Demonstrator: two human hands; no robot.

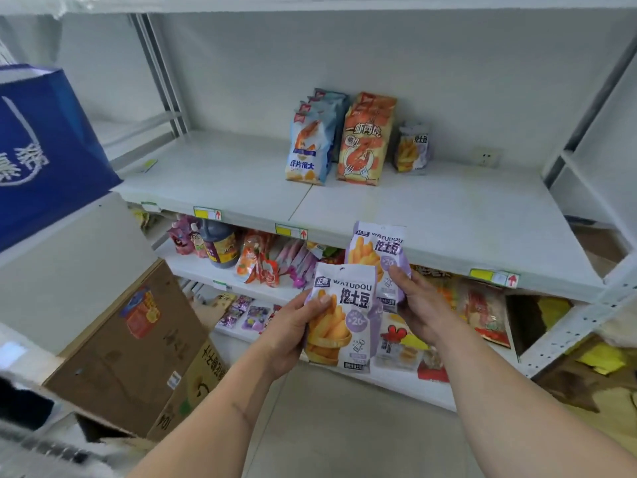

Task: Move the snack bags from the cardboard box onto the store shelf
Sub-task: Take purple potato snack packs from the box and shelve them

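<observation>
Currently each hand carries one purple snack bag in front of the store shelf, at about the height of its front lip. Left hand grips the nearer bag by its left edge, thumb across the print, fingers behind. Right hand pinches the farther bag at its lower right side; that bag sits higher and partly behind the first.

Handling judgement: pouches look light, soft and air-puffed, film probably slick, contents likely brittle. An edge or side-seam grip with light pressure seems safest; squeezing the middle could crush the snacks.

Orientation: both bags upright, printed faces toward the camera, long axes near vertical, tops up with a slight lean to the right.

A matching purple bag already stands at the back of the shelf, right of an orange bag and a blue bag. The cardboard box lies lower left, well apart from the hands.
</observation>
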